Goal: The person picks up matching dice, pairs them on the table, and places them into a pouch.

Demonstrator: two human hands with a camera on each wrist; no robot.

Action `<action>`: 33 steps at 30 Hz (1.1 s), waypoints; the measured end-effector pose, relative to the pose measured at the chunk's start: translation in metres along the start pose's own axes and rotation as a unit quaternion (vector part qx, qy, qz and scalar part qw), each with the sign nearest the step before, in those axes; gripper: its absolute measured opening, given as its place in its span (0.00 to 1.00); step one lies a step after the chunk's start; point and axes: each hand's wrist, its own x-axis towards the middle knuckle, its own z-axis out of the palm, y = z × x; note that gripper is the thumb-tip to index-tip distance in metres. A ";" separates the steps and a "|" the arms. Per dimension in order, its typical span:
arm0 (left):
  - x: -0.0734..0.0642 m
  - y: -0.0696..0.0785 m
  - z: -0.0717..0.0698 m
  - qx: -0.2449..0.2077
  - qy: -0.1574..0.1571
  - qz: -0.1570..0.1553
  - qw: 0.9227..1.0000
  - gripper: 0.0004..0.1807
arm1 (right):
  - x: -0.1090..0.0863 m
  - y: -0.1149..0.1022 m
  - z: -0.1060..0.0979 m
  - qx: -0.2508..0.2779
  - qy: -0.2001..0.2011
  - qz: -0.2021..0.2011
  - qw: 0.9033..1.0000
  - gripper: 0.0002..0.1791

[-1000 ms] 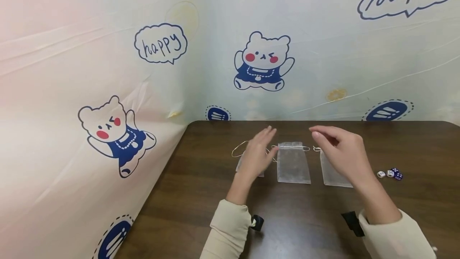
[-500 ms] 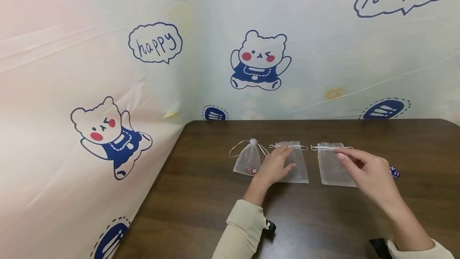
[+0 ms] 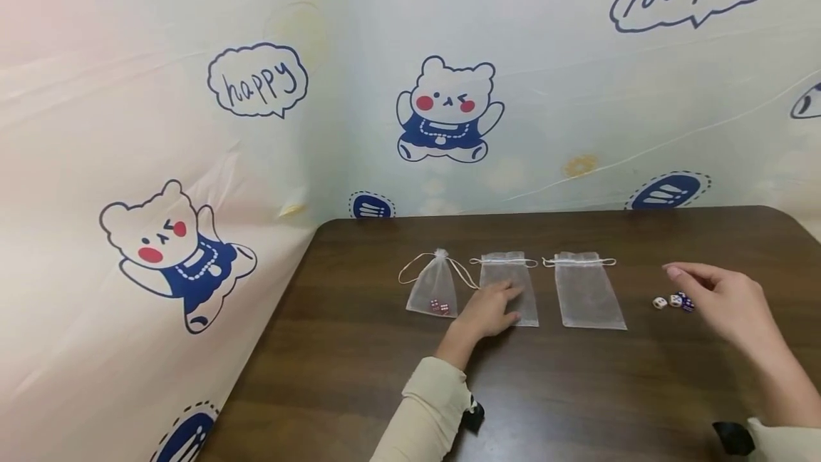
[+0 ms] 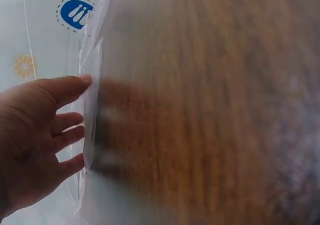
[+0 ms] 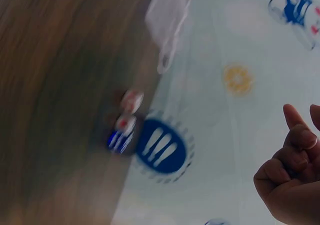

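Note:
My left hand [image 3: 485, 311] rests on the middle of three sheer white drawstring bags, its fingers loosely spread over the flat bag [image 3: 512, 271]. In the left wrist view, the thumb and fingers touch the bag's pale fabric [image 4: 92, 105]. My right hand [image 3: 734, 305] hovers at the right, near two white dice [image 3: 660, 303] and some blue dice [image 3: 688, 304]. Its thumb and index finger point forward with nothing visible between them. The right wrist view shows the other fingers bent in, and the dice are blurred there.
The left bag [image 3: 431, 287] is cinched at the neck, with red dice [image 3: 440, 307] inside. A flat bag [image 3: 586, 298] lies between my hands. Behind the dark wooden table [image 3: 577, 391] hangs a printed cloth [image 3: 539, 91].
My left hand has moved right from over the cinched bag and come down on the middle one. My right hand has travelled right, from above the right bag to the dice.

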 end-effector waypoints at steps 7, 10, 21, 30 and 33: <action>-0.002 -0.006 0.004 -0.010 0.002 -0.012 1.000 0.25 | 0.014 0.035 -0.006 -0.012 -0.046 0.043 0.998 0.33; -0.005 -0.010 0.004 -0.011 0.006 -0.017 1.000 0.24 | 0.022 0.047 -0.006 -0.014 -0.064 0.047 0.997 0.34; -0.009 -0.014 0.006 -0.048 0.017 -0.022 0.998 0.24 | 0.041 0.075 0.007 -0.053 -0.112 0.022 0.992 0.23; 0.000 -0.005 0.008 -0.060 0.016 -0.022 0.998 0.25 | 0.043 0.081 0.012 -0.087 -0.137 0.010 0.987 0.12; 0.004 -0.001 0.009 -0.069 0.016 -0.017 0.997 0.24 | 0.042 0.083 0.013 -0.089 -0.138 -0.007 0.986 0.10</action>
